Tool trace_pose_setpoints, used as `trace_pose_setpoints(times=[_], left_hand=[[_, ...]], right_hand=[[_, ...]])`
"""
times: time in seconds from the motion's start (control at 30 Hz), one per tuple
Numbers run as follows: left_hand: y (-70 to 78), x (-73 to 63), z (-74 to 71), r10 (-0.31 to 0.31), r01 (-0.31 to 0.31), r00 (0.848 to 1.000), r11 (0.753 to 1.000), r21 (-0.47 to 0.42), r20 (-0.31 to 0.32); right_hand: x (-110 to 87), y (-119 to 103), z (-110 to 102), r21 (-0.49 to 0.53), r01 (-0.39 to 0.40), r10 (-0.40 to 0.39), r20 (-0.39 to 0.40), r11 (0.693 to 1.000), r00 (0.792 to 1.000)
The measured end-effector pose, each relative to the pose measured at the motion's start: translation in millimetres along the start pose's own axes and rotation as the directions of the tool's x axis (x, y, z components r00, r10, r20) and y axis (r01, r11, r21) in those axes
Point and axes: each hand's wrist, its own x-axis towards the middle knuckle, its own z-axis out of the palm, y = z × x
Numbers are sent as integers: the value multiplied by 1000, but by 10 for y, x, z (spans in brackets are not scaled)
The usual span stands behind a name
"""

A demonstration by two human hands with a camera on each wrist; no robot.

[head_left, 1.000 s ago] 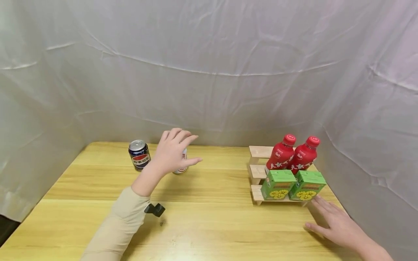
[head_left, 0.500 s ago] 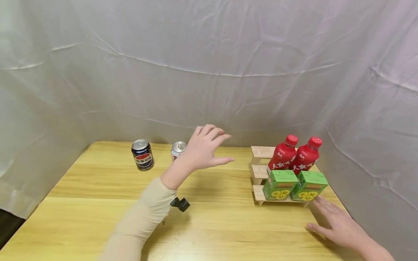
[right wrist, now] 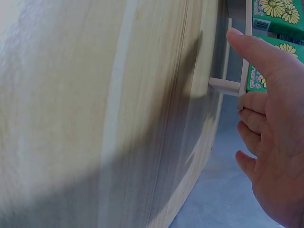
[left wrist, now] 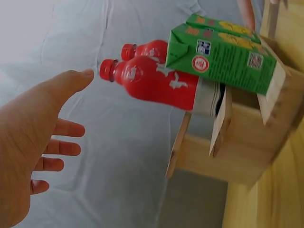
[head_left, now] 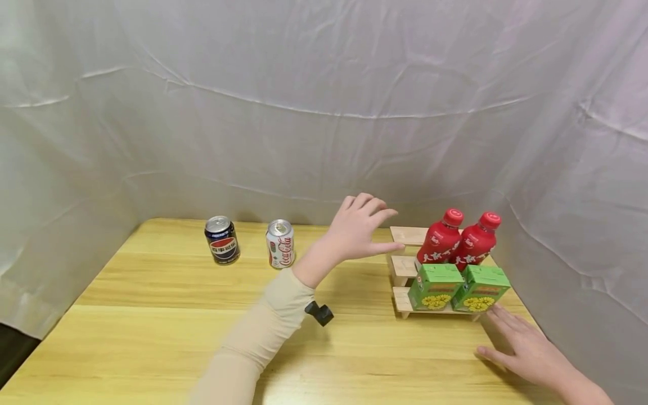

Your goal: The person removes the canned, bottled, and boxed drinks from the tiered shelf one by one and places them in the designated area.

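My left hand (head_left: 351,233) is held above the table, just left of a three-step wooden stand (head_left: 402,297). Its thumb is spread from loosely bent fingers, and nothing is in it. Two red bottles (head_left: 439,242) stand on the stand, behind two green drink cartons (head_left: 435,287) on the lowest step. In the left wrist view, the thumb points toward the nearer red bottle (left wrist: 156,83) with a gap between. My right hand (head_left: 526,346) is low by the stand's front right corner, fingers extended. Its fingertips reach the stand's edge; whether they touch, I cannot tell.
A white Coca-Cola can (head_left: 280,244) stands on the wooden table (head_left: 152,337) left of my left hand. Farther left is a dark blue Pepsi can (head_left: 221,242). Grey cloth (head_left: 324,112) hangs behind the table and along its sides.
My left hand has moved right, from in front of the Coca-Cola can to beside the stand, leaving that can in full view. My right hand stays in place.
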Motion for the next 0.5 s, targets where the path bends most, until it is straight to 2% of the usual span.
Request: trace_pose_setpoints(times=[0.23,0.5], left_hand=[[201,225,145,-31,33,997,999,-29,76],[396,437,290,-75,90,983,992,-86,166]], right_hand=[[6,-1,-7,11,-9,9,20,1000,1000],[9,-5,-12,34,-27,26,44,999,999]])
